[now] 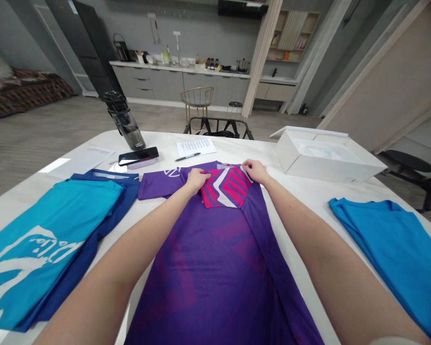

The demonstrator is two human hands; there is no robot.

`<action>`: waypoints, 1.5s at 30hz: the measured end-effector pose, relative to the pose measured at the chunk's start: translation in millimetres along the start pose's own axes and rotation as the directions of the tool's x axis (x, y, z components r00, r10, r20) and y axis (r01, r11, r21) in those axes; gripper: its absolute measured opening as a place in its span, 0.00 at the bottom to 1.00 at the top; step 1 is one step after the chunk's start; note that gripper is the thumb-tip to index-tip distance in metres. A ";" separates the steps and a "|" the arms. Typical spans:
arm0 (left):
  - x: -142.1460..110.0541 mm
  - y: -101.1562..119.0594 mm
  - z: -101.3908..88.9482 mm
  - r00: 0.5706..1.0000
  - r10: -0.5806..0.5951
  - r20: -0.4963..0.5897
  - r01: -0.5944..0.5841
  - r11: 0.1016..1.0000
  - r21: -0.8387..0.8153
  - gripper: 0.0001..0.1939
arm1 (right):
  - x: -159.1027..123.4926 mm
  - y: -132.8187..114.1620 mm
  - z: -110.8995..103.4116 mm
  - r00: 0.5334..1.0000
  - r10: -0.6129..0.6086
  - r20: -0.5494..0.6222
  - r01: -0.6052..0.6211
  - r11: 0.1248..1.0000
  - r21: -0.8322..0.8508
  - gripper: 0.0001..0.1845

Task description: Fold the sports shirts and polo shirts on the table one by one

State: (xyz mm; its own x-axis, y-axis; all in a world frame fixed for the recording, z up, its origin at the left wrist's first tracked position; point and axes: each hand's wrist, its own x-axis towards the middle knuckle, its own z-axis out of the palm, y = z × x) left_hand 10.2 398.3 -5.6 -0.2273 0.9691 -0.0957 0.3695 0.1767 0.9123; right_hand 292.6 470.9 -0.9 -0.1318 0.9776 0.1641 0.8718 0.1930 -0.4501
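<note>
A purple long-bodied jersey [215, 258] lies spread on the white table, its collar at the far end. Its right side is folded inward in a long strip. A pink and white patterned section [226, 187] lies over the upper chest. My left hand [197, 181] pinches the left edge of that pink section. With thumb and fingers closed, my right hand [255, 171] grips the fabric at the right shoulder. One purple sleeve [158, 184] stretches out to the left, past my left hand.
Folded teal [57, 225] and navy [111, 220] garments lie left; a blue folded garment [391, 244] lies right. Behind stand a water bottle [127, 124], a phone [138, 156], a pen [187, 156], a printed sheet [197, 145] and an open white box [330, 160].
</note>
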 end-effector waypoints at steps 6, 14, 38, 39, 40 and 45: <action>1.6 -10.8 -10.1 0.983 0.149 -0.105 -0.120 0.962 0.247 0.08 | 1.8 -10.1 18.9 0.999 -0.039 -0.028 0.037 0.997 -0.069 0.14; -12.1 -8.6 -18.8 0.957 0.250 -0.148 -0.141 0.847 0.513 0.19 | -12.2 -27.0 23.1 0.998 -0.016 -0.057 0.007 0.987 -0.163 0.17; -188.4 -6.5 27.1 0.473 0.554 0.685 -0.881 0.292 0.373 0.18 | -316.4 -58.5 -40.3 0.978 -0.159 0.131 0.184 0.961 -0.207 0.15; -198.5 -4.8 30.8 0.453 0.560 0.694 -0.892 0.270 0.363 0.18 | -331.2 -59.4 -44.6 0.978 -0.150 0.143 0.178 0.961 -0.211 0.15; -207.7 -3.4 33.9 0.437 0.566 0.699 -0.899 0.253 0.358 0.17 | -344.9 -60.2 -48.9 0.978 -0.138 0.157 0.170 0.962 -0.212 0.15; -243.8 0.9 45.6 0.345 0.567 0.748 -0.939 0.192 0.287 0.15 | -399.7 -59.1 -72.5 0.972 -0.068 0.225 0.118 0.969 -0.219 0.13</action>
State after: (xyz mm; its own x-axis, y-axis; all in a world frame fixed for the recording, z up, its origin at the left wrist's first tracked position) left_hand 107.0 170.1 0.4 0.8051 0.5630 0.1869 0.5429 -0.8263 0.1501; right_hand 328.0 62.6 23.8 -0.2934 0.9560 -0.0070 0.9321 0.2844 -0.2243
